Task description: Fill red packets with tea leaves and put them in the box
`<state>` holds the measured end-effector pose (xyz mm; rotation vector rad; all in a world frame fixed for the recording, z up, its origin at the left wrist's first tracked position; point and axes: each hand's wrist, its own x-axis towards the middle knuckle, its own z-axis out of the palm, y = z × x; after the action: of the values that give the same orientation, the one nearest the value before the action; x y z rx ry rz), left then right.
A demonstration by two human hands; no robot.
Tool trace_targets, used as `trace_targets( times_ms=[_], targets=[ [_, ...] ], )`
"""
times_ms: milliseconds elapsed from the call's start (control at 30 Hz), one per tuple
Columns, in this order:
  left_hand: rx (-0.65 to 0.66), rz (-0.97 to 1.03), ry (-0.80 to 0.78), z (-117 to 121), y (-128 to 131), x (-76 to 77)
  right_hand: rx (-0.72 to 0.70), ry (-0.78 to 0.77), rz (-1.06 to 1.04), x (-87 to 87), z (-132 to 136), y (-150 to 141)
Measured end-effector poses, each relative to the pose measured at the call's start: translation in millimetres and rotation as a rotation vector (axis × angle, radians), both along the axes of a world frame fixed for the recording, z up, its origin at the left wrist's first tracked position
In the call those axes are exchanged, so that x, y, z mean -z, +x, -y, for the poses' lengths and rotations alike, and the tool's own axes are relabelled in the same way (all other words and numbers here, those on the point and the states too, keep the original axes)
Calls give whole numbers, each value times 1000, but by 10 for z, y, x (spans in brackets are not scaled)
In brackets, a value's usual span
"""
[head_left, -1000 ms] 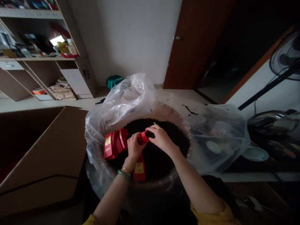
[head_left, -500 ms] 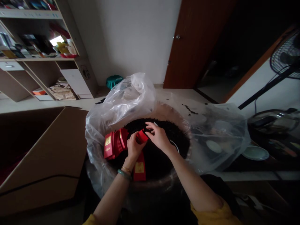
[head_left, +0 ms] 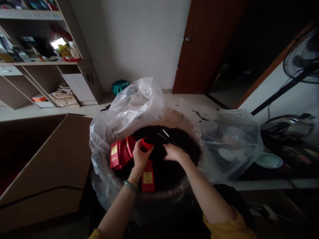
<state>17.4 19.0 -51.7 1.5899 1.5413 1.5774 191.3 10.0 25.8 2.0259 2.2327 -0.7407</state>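
The left hand [head_left: 140,156] grips a red packet [head_left: 146,144] in curled fingers over dark loose material [head_left: 185,136], beside gold-labelled packets [head_left: 121,154] with unreadably small print, while the right hand [head_left: 174,153] is half-bent, its hold impossible to tell.

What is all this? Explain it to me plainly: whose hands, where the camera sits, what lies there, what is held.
There is no machine here, just a person's two bare hands. The camera is worn on the head, so you look forward and down along the arms. Below is a round tub, draped with clear plastic and holding loose dark stuff. The left hand holds a red packet. The right hand is over the dark stuff; its fingertips are too dim to tell whether it grips anything. Inside the tub, a row of packets sits to the left, and a single packet lies nearer the body.
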Motion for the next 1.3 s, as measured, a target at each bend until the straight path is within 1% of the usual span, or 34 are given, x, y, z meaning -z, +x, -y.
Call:
trace_targets(
  times_ms=[33,100,233,267,400,567,667,767,867,933,1067,1167,1233,1300],
  targets=[
    [-6,-9,6,2,-2,-2,-4,-32,72,35,21,-31],
    [-9,-31,25,7,-6,-7,-16,-34,115,96,47,-108],
    [10,-48,71,21,-12,-16,-122,49,-2,151,31,-179],
    [14,-47,75,23,-12,-17,-121,62,-11,151,24,-173],
    [32,-47,72,28,-9,-17,-79,22,58,152,20,-133],
    [21,-64,75,31,-10,-27,-103,93,-22,179,-18,-93],
    [12,-87,67,32,-18,-36,-19,170,-137,106,-76,8],
    [12,-116,60,29,-17,-32,100,305,-376,-53,-89,112],
    [12,-159,51,27,6,-13,103,427,-616,-196,-38,83],
    [7,-191,45,28,27,-1,75,518,-708,-233,3,-19],
    [8,-220,37,33,45,12,26,646,-710,-196,25,-216],
    [8,-202,33,31,35,11,48,703,-687,-177,8,-208],
    [8,-177,25,28,28,4,70,699,-678,-186,-2,-133],
    [8,-130,13,26,25,-6,64,620,-634,-201,-6,-46]
  ],
)
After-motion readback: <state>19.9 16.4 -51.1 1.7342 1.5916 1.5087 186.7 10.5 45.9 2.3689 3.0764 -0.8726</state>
